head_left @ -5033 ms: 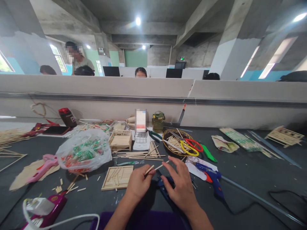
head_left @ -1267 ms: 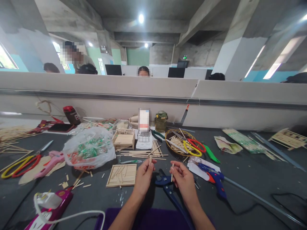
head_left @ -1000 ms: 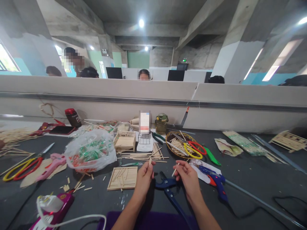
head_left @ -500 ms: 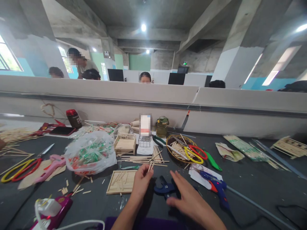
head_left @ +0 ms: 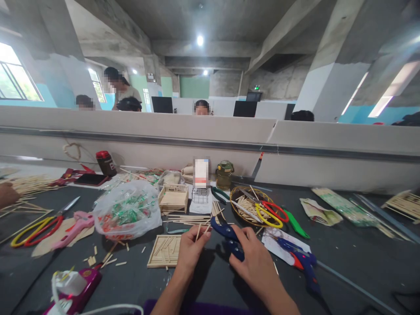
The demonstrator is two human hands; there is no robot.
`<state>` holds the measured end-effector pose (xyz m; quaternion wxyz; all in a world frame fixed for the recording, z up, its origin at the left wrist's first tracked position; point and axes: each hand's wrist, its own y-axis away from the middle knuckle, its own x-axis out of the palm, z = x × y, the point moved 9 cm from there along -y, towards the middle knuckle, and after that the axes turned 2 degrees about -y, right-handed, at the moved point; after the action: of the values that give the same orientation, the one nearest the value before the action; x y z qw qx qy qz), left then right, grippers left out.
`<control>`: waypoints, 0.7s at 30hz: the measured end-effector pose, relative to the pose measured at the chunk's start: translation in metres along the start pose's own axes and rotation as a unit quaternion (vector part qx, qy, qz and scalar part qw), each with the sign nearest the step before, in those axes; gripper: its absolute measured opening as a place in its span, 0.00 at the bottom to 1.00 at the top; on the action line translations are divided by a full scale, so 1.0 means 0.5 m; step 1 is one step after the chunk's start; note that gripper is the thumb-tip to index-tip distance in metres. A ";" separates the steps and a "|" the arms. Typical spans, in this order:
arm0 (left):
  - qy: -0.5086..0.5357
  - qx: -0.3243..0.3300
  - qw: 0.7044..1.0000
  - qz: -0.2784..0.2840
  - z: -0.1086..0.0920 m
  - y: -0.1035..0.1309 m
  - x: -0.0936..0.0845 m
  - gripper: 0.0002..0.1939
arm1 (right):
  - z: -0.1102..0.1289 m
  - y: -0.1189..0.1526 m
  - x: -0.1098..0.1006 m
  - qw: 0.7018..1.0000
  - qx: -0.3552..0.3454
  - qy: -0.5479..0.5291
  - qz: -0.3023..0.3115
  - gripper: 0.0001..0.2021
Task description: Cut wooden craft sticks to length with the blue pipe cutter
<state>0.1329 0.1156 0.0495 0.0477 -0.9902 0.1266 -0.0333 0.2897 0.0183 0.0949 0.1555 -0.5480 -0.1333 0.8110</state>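
Observation:
Between the thumb and fingers of my left hand (head_left: 191, 250) are short wooden sticks (head_left: 198, 232), pointing upward. My right hand (head_left: 251, 258) is wrapped round a dark blue hand tool (head_left: 225, 227), whose head is raised beside the sticks. Left of my left hand lies a slatted wooden panel (head_left: 154, 261) with loose stick pieces on it. Longer sticks (head_left: 187, 219) lie just beyond my hands. A blue glue gun (head_left: 303, 260) rests on white paper to the right of my right hand.
A wicker basket (head_left: 233, 212) holds sticks and red-yellow scissors (head_left: 269, 215). A plastic bag (head_left: 127, 212), a small wooden tray-like piece (head_left: 173, 201) and a purple power strip (head_left: 87, 284) stand leftward. At far left is another person's hand (head_left: 8, 195).
My right hand has closed round the blue tool and lifted it from the table toward the sticks. The view has shifted slightly left. My left hand still holds the sticks.

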 end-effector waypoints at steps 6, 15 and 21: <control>0.008 0.028 0.999 0.021 -0.015 -0.004 0.004 0.18 | 0.001 0.012 0.022 0.996 -0.054 -0.055 -0.037 0.29; -0.004 0.067 0.993 0.094 -0.062 0.012 0.037 0.22 | 0.018 0.026 0.010 0.996 -0.083 -0.035 -0.021 0.33; -0.002 0.065 0.992 0.112 -0.055 0.016 0.038 0.18 | 0.029 0.028 -0.006 0.994 -0.089 -0.043 -0.037 0.32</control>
<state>0.1469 0.1007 0.0769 0.1153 -0.9647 0.2345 -0.0340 0.2759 0.0038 0.0972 0.1300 -0.5187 -0.2313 0.8127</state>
